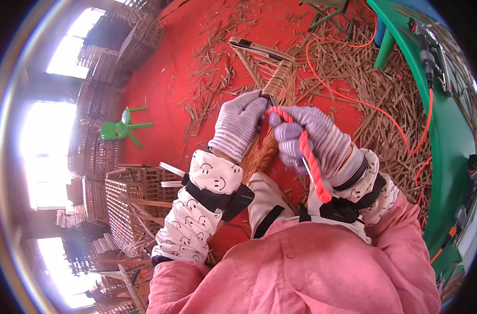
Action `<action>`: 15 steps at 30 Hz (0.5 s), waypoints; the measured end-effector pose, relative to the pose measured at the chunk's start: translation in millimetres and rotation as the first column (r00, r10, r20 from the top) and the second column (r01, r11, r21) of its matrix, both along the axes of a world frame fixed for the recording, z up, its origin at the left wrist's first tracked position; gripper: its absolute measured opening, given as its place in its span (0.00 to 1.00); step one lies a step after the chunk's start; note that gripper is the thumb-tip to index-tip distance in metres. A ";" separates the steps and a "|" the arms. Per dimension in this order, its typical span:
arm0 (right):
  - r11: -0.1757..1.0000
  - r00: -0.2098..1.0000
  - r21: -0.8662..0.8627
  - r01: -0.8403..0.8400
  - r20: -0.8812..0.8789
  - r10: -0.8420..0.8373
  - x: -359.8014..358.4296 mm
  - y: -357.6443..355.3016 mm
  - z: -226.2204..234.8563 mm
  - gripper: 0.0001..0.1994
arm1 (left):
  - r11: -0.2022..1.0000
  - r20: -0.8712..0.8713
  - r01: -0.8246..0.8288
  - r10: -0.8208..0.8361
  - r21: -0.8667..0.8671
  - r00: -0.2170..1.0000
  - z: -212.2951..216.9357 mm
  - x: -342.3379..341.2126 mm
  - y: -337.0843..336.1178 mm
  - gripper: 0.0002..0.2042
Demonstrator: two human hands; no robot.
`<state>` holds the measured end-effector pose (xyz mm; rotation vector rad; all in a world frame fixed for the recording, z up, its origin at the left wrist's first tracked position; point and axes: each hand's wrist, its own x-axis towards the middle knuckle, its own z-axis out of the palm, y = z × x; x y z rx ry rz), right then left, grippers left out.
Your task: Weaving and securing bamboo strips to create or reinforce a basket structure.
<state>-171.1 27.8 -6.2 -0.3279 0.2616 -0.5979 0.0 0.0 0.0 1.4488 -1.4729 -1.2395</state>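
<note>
A partly woven wicker frame (274,78) with dark edge bars stands on the red floor in front of me. My left hand (238,123), in a purple knit glove, grips the frame's woven edge. My right hand (314,137), gloved the same way, holds a tool with red-orange looped handles (311,159) whose tip meets the weave right beside my left fingers. Both forearms wear white printed sleeve covers with black straps.
Loose cane strips (353,68) litter the red floor (154,78). An orange cable (353,99) runs to a green table (448,131) on the right. A small green chair (120,125) lies at left, with stacked woven crates (128,193) near it.
</note>
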 end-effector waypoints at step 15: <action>0.758 0.703 -0.370 0.538 -0.300 -0.645 9.7 -0.6 -58.8 0.15 | 0.897 0.422 0.087 0.117 -0.434 0.899 -4.2 5.1 -7.5 0.10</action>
